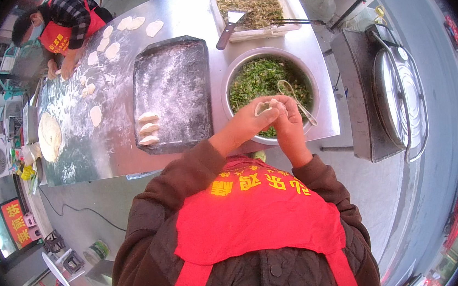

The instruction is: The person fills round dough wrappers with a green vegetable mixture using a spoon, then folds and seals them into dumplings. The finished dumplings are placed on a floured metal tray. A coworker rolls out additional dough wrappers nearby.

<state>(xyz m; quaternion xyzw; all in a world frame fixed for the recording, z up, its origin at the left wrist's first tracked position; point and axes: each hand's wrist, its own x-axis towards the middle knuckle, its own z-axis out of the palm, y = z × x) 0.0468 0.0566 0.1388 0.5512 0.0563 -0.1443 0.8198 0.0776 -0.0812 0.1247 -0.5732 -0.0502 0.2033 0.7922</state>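
Over the near part of a steel bowl (315,89) of chopped green filling (256,76), my left hand (247,118) and my right hand (288,114) hold one dough wrapper (265,107) between them. The wrapper is partly folded, its left side gaping and its right edge pinched by my right fingers. A spoon (297,103) leans in the bowl, its handle over the near right rim. Left of the bowl lies a floured black tray (172,90) with three filled dumplings (148,128) in a column near its lower left corner.
Behind the bowl stands a white container (258,34) of brown filling, with a wood-handled scraper (227,35) and chopsticks (300,21). Dough rounds (95,115) and a dough lump (50,137) lie on the steel table (102,159). Another person works at the far left. A lidded round appliance (398,93) stands right.
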